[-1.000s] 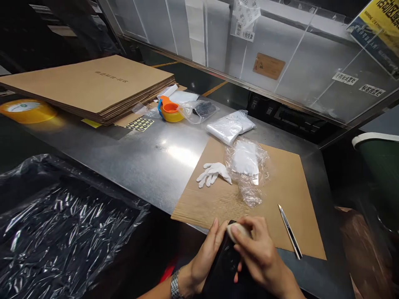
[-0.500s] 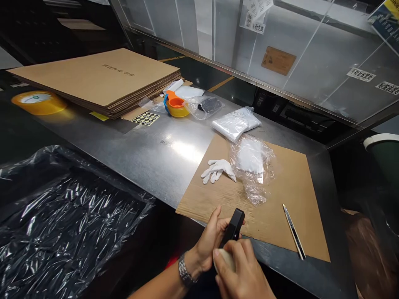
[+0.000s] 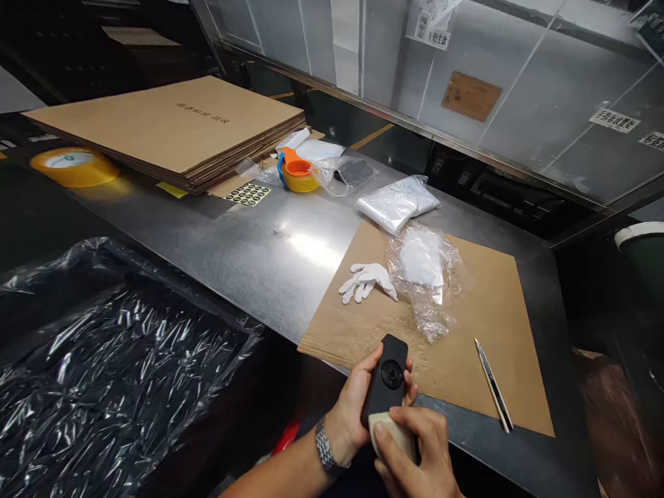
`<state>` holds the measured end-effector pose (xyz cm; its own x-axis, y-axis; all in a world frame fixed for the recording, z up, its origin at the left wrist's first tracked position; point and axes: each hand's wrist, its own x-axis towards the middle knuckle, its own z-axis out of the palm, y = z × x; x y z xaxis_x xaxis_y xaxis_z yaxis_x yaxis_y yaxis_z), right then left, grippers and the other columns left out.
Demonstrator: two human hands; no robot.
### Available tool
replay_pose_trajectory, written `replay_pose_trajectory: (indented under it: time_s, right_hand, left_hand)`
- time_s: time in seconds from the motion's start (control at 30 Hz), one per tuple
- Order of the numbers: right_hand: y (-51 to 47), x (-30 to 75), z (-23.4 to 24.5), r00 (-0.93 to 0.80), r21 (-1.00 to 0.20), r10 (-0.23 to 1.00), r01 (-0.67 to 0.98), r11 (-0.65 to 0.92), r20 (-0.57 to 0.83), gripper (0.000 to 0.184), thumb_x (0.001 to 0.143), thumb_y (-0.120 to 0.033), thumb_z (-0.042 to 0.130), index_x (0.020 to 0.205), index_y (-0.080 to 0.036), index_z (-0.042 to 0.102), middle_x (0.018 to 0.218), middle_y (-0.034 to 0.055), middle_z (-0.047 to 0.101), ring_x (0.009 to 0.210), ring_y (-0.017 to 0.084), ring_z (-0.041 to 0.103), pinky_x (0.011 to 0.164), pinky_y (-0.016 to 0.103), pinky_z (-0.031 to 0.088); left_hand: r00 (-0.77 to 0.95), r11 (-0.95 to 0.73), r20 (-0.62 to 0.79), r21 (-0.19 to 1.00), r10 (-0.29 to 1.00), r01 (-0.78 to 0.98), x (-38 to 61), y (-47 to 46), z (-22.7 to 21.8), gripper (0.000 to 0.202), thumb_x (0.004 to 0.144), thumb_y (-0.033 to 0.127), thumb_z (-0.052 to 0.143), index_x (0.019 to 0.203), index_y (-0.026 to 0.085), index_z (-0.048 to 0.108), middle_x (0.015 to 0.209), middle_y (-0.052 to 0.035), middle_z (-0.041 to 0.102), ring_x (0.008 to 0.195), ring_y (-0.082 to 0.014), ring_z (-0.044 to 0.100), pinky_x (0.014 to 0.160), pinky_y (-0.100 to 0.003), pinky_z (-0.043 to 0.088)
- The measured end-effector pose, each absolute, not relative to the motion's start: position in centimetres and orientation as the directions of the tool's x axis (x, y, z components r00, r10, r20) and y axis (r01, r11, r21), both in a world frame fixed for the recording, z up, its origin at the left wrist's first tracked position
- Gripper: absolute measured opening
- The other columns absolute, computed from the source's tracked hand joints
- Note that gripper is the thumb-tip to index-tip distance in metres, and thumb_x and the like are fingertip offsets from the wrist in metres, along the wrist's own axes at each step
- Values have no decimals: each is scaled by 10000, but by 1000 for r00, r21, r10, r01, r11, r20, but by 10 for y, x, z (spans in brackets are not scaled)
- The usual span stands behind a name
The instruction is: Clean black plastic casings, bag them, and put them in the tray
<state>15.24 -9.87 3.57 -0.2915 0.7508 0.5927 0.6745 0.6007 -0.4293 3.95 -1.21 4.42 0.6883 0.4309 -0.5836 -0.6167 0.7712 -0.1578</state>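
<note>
My left hand (image 3: 353,408) grips a flat black device (image 3: 386,379) with a round lens-like disc on its face, held upright just in front of the table's near edge. My right hand (image 3: 415,456) presses a small pale pad (image 3: 391,429) against the device's lower end. Both hands hover over the front edge of a brown cardboard sheet (image 3: 482,332) lying on the metal table (image 3: 249,242). A white glove (image 3: 366,280) and a crumpled clear plastic bag (image 3: 425,277) lie on the cardboard beyond my hands. A thin knife (image 3: 494,386) lies to the right.
A stack of flat cardboard sheets (image 3: 171,128) lies at the back left, with a yellow tape roll (image 3: 72,166), a sticker sheet (image 3: 247,195), an orange-and-blue tape dispenser (image 3: 297,174) and bagged items (image 3: 397,204) nearby. Black plastic film (image 3: 104,360) covers a bin at the left. A clear panel (image 3: 467,90) stands behind the table.
The black device has turned from edge-on to face-on in my left hand. My right hand with the pad slid from the device's top down to its lower end.
</note>
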Motion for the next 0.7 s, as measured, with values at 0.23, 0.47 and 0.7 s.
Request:
replay_pose_trajectory:
  time_s: [0.23, 0.47, 0.7]
  right_hand:
    - [-88, 212, 1, -209, -358, 776, 796, 488, 595, 447, 815, -46, 538, 1233, -204, 539, 1097, 119, 500, 995, 238, 490, 795, 391, 470]
    - [-36, 266, -40, 72, -413, 888, 900, 138, 455, 308, 885, -342, 488, 1103, -167, 618, 990, 131, 566, 934, 278, 479, 797, 513, 454]
    - [-50, 227, 13, 107, -639, 942, 758, 129, 317, 357, 920, -353, 426, 1250, -229, 483, 1144, 108, 534, 996, 223, 534, 818, 382, 492]
  left_hand:
    - [523, 689, -595, 75, 611, -721, 27, -13, 58, 389, 913, 376, 383, 907, 74, 629, 828, -100, 645, 669, -164, 606, 839, -437, 484]
    - [341, 209, -126, 953, 932, -219, 16, -37, 51, 389, 769, 315, 658, 1141, 213, 611, 1078, -78, 602, 1052, -224, 540, 953, -302, 397]
    - [398, -150, 42, 958, 917, 243, 12, -43, 49, 485, 759, 314, 677, 1222, 262, 540, 1201, -84, 523, 1111, -230, 531, 946, -277, 424]
